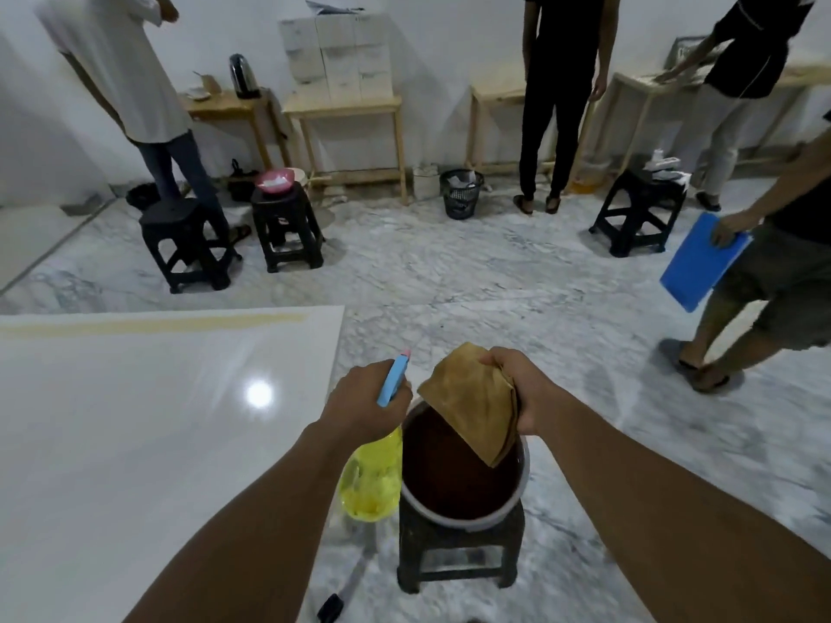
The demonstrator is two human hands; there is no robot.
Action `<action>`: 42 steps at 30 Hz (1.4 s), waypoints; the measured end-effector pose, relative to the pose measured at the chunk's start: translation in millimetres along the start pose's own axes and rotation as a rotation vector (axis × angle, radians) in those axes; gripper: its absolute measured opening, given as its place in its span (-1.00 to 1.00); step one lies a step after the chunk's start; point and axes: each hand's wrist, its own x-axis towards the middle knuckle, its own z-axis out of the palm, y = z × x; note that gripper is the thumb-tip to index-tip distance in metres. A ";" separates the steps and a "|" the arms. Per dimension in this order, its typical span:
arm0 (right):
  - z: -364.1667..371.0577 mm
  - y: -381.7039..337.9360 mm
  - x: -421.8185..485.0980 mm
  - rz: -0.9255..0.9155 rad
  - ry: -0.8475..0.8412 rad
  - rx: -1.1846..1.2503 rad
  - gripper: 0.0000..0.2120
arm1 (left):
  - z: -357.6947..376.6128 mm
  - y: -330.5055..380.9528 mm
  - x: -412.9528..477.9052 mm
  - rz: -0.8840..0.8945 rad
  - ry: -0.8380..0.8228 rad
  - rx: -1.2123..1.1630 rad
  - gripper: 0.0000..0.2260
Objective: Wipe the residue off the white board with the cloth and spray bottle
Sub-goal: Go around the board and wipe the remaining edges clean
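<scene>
The white board (135, 433) lies flat on the left, glossy, with a yellowish residue strip (153, 325) along its far edge. My left hand (364, 400) grips a spray bottle (373, 483) with a yellow body and a blue trigger head, held just past the board's right edge. My right hand (517, 384) holds a folded brown cloth (472, 404) that hangs over a white-rimmed bowl (494, 519) with a dark brown inside.
The bowl sits on a black stool (458, 559) on the marble floor. More black stools (189, 245) stand further back, with a mesh bin (461, 193) and wooden tables (346, 110) by the wall. Several people stand around; one at right carries a blue folder (701, 263).
</scene>
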 end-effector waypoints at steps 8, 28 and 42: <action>-65.0 -104.9 51.4 -0.027 -0.011 -0.087 -0.64 | 34.6 43.2 109.8 -0.045 0.035 0.003 -0.86; -180.7 -358.1 167.3 -0.016 -0.263 -0.320 -0.62 | 94.7 188.7 307.6 -0.269 0.288 -0.030 -0.78; -63.9 -506.1 322.1 0.000 -0.433 -0.571 -0.54 | 40.4 104.7 484.1 -0.464 0.448 0.047 -0.72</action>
